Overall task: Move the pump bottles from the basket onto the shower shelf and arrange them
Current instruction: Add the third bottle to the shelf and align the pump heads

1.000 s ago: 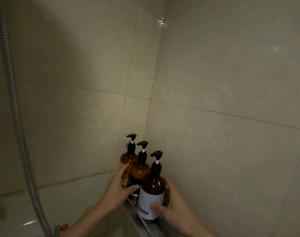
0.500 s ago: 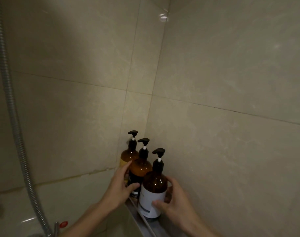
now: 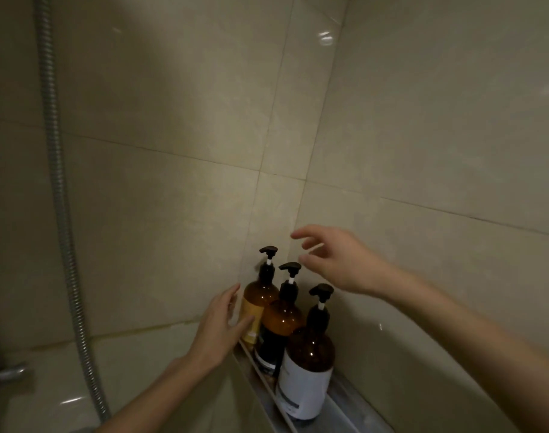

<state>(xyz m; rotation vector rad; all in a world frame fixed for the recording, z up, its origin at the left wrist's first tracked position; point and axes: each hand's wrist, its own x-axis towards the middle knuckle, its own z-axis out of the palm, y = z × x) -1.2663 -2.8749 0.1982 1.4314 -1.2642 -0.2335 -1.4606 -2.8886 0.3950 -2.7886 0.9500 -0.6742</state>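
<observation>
Three amber pump bottles stand in a row on the narrow shower shelf (image 3: 340,401) in the tiled corner. The far bottle (image 3: 259,296) has a yellow label, the middle bottle (image 3: 282,320) a dark label, the near bottle (image 3: 309,367) a white label. My left hand (image 3: 218,331) is at the far bottle's left side, thumb touching its yellow label, fingers loosely spread. My right hand (image 3: 335,260) hovers in the air above and right of the pump heads, fingers relaxed, holding nothing. No basket is in view.
A metal shower hose (image 3: 63,214) hangs down the left wall. A chrome tap fitting (image 3: 7,373) sits at the lower left. Beige tiled walls (image 3: 423,151) close the corner behind and to the right of the shelf.
My right hand let go of the near white-label bottle and rose above the pump heads. My left hand loosened from the middle bottle and shifted toward the far bottle.
</observation>
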